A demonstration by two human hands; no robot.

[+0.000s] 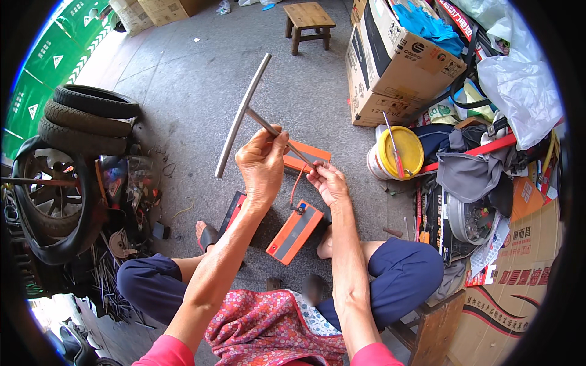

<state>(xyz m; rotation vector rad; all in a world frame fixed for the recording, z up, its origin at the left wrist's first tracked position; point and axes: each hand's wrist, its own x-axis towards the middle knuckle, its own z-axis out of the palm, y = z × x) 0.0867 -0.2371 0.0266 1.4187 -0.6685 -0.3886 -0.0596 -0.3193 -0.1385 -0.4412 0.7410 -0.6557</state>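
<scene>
A metal T-handle wrench is held up slantwise in front of me, its crossbar at the upper left. My left hand is closed round the shaft below the crossbar. At the lower end, the fingertips of my right hand pinch the tip; whether a small part sits there is hidden. Beneath my hands on the floor lies an orange and grey battery. A red wire rises from its terminal toward another orange battery farther off. A third red-edged block is partly behind my left forearm.
Stacked tyres and a wheel stand on the left. To the right, a yellow-lidded bucket bears a red-handled screwdriver, beside cardboard boxes and piled clutter. A small wooden stool stands far ahead. My feet flank the near battery.
</scene>
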